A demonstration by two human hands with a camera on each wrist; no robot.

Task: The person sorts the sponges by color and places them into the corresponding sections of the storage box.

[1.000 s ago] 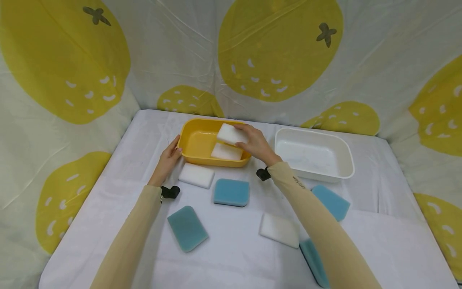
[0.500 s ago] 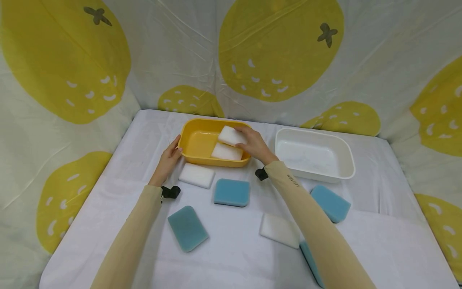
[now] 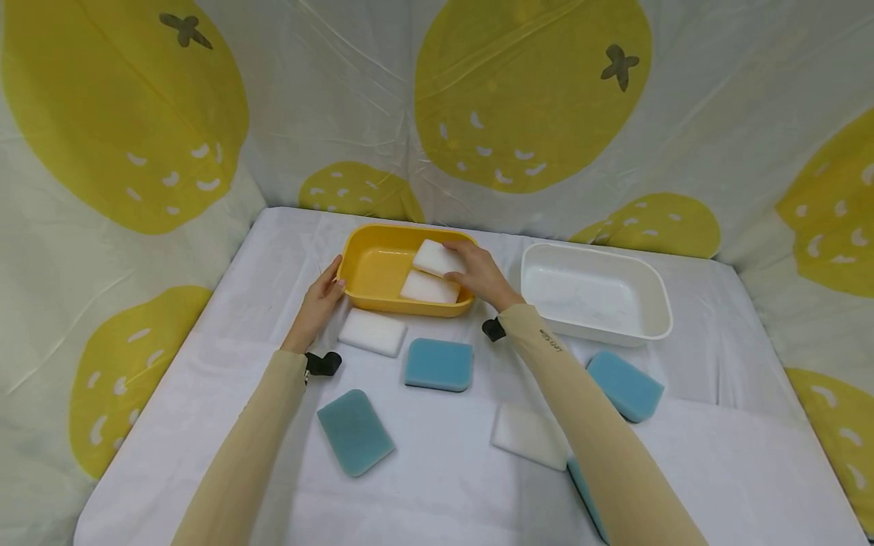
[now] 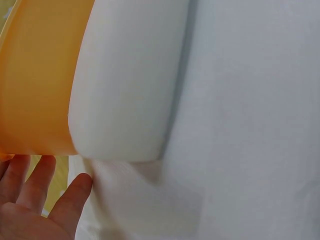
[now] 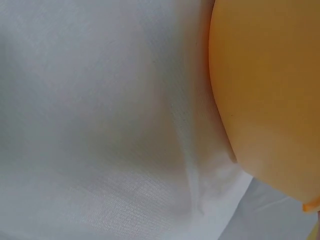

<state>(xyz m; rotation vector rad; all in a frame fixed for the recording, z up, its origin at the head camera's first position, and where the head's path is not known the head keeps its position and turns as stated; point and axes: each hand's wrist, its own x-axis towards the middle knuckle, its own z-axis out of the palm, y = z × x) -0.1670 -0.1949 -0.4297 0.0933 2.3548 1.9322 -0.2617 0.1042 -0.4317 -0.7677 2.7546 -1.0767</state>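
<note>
My left hand (image 3: 319, 297) rests its fingertips against the left end of a yellow plastic tub (image 3: 382, 305), fingers fairly straight in the left wrist view. Inside the tub's right end, my right hand (image 3: 480, 271) pinches a white sponge (image 3: 434, 258) between thumb and fingers. A second white sponge (image 3: 425, 287) lies just in front of it, partly overlapped, on the tub floor. The right wrist view has the tub's outer wall (image 5: 270, 90) and tablecloth, with the right hand almost wholly out of frame.
A white tub (image 3: 601, 331) stands to the right. On the white-covered table lie white sponges (image 3: 372, 331) (image 3: 527, 436) and blue sponges (image 3: 438, 364) (image 3: 355, 432) (image 3: 626, 387); another blue sponge (image 3: 586, 497) is partly under the right sleeve. Lemon-print cloth (image 3: 382, 91) hangs behind.
My right hand has lowered the white sponge slightly into the tub, beside the other one, and then stays nearly still. The left hand keeps its place at the tub's end.
</note>
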